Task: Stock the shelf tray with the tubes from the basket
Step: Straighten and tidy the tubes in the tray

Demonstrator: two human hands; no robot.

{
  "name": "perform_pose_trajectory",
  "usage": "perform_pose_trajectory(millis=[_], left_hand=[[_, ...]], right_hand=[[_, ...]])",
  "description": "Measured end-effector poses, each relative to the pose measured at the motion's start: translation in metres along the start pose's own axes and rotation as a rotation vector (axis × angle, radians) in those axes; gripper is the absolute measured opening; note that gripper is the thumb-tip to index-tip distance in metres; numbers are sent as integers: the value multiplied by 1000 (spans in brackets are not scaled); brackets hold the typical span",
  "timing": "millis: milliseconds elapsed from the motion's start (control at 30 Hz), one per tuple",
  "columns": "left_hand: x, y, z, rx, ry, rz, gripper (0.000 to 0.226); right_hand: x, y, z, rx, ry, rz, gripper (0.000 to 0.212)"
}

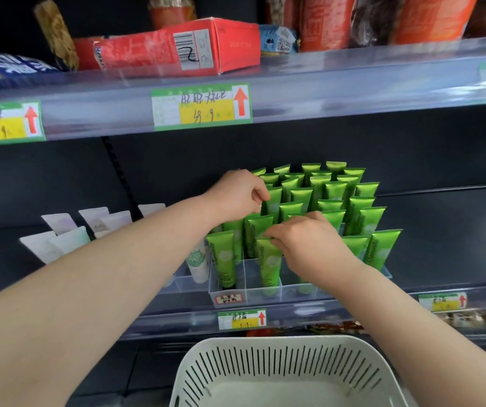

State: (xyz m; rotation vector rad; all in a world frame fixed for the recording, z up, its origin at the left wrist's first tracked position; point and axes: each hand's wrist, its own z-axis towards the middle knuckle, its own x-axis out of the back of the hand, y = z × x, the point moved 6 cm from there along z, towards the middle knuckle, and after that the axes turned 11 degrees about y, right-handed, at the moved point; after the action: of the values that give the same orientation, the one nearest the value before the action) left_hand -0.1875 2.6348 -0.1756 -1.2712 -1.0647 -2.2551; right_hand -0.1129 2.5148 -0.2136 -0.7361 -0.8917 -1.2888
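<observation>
Pinching the crimped top of a front-row green tube [271,265], upright in the clear shelf tray [294,290], with curled fingers [275,232] of the right hand [312,245]; pinching a second tube [272,201] farther back with the left hand [235,192]; white basket [265,343] below.

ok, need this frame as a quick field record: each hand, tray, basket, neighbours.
left hand: pinches top of mid-row green tube
right hand: pinches top of front green tube, which stands in the tray
tray: clear, divided, rows of upright green tubes
basket: white, slotted, no tubes visible inside
neighbours: white tubes to the left
</observation>
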Motion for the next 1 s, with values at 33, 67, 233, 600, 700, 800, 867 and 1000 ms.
perform_pose_trajectory(millis=[33,67,233,600,700,800,867,1000], left_hand=[[-1,0,0,1,-7,-3,27],[-3,0,-1,0,-20,-6,26],[-12,4,-2,-21,-97,17,27],[-23,12,-3,-35,-128,81,35],[-19,12,-2,-18,-124,65,31],[-6,11,3,0,-46,24,24],[3,9,7,-1,21,62,22],[5,2,10,26,15,182,27]], right_hand=[[0,2,-2,-1,-12,4,30],[-2,2,-3,1,-31,22,30],[3,5,-10,-32,-39,163,32],[11,27,-13,-134,-12,97,35],[9,24,-11,-126,-31,100,35],[8,23,-8,-127,-29,111,35],[8,23,-6,-127,-30,124,35],[8,22,-3,-119,-21,137,35]])
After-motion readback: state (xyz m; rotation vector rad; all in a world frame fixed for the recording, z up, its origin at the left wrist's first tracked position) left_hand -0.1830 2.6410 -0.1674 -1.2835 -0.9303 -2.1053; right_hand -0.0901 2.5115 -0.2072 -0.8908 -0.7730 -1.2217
